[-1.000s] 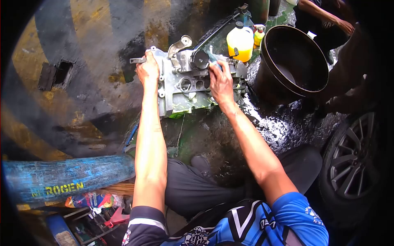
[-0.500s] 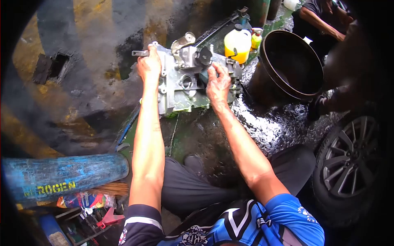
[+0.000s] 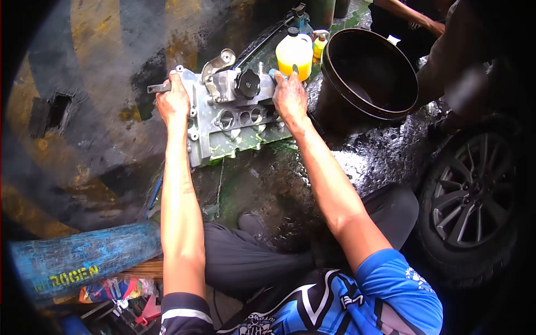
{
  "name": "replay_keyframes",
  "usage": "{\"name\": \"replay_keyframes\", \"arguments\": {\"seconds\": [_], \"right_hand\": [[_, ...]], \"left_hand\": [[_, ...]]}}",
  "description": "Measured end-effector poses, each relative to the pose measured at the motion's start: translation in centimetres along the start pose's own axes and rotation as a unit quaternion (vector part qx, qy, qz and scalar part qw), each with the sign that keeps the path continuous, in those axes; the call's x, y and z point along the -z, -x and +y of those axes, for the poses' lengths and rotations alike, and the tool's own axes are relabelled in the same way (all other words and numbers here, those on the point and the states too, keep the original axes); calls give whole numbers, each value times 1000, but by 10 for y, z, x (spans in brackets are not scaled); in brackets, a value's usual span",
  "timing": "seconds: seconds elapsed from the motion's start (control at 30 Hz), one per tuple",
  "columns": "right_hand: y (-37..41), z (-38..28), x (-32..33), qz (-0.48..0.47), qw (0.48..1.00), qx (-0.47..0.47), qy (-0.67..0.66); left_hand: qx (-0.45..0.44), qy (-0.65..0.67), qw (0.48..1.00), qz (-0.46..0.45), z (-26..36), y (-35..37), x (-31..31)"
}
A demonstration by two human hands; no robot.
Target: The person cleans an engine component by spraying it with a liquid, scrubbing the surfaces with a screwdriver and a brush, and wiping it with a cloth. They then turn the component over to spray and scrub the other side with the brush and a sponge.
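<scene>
A grey metal engine cover (image 3: 223, 131) with a black round cap (image 3: 247, 84) lies on the wet floor in front of me. My left hand (image 3: 173, 103) grips the cover's left edge, close to a protruding metal tab (image 3: 158, 87). My right hand (image 3: 289, 96) rests on the cover's far right end, its fingers closed around a small blue-handled tool (image 3: 273, 72) whose tip is hidden by the hand. Both arms are stretched out over my bent knee.
A yellow jug (image 3: 294, 53) and a small spray bottle (image 3: 319, 44) stand just behind the cover. At the right are a large black bucket (image 3: 385, 109) and a car wheel (image 3: 469, 195). A blue gas cylinder (image 3: 84, 259) lies at lower left. Another person's arm (image 3: 410, 14) shows at top right.
My right hand has slid from the middle of the cover, below the black cap, to its right end. The left hand keeps its grip on the left edge.
</scene>
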State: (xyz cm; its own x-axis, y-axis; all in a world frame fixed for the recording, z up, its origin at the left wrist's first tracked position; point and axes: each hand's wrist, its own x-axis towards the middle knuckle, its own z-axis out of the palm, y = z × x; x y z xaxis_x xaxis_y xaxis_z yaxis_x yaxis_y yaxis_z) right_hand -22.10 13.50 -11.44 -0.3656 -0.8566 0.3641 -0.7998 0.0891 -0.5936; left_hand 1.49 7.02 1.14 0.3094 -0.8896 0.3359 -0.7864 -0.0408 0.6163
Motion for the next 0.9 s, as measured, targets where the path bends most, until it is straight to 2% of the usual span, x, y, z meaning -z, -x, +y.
{"name": "replay_keyframes", "arguments": {"seconds": [0.17,0.23,0.3,0.37,0.43,0.47,0.57,0.6,0.7,0.83,0.87,0.9], "right_hand": [[35,16,-12,107,986,51,-117],[60,20,-22,86,991,24,-103],[88,35,-26,52,991,-57,-107],[125,73,-37,-27,930,-253,-264],[157,104,-35,2,974,-207,-91],[168,118,-41,-11,967,-249,-53],[188,155,-56,-13,961,-276,13],[193,170,-58,-30,965,-258,19],[176,160,-38,-53,951,-277,123],[124,173,-49,61,977,-201,19],[107,163,-41,82,976,-200,-17],[88,152,-34,102,974,-196,-53]], "left_hand": [[-5,7,1000,1,2,-3,-2],[16,7,1000,-1,0,0,-1],[26,4,1000,3,-16,-7,-5],[30,-11,999,-14,-32,-12,-9],[47,-10,999,-24,-34,-9,-5],[32,4,999,-24,-42,-10,-7],[28,40,998,-37,-44,-3,2],[16,55,998,-38,-46,-1,3],[-55,84,995,-15,-60,8,5],[-86,88,992,-18,-77,17,10],[-72,114,989,-58,-77,22,17],[-110,122,986,-31,-75,30,21]]}}
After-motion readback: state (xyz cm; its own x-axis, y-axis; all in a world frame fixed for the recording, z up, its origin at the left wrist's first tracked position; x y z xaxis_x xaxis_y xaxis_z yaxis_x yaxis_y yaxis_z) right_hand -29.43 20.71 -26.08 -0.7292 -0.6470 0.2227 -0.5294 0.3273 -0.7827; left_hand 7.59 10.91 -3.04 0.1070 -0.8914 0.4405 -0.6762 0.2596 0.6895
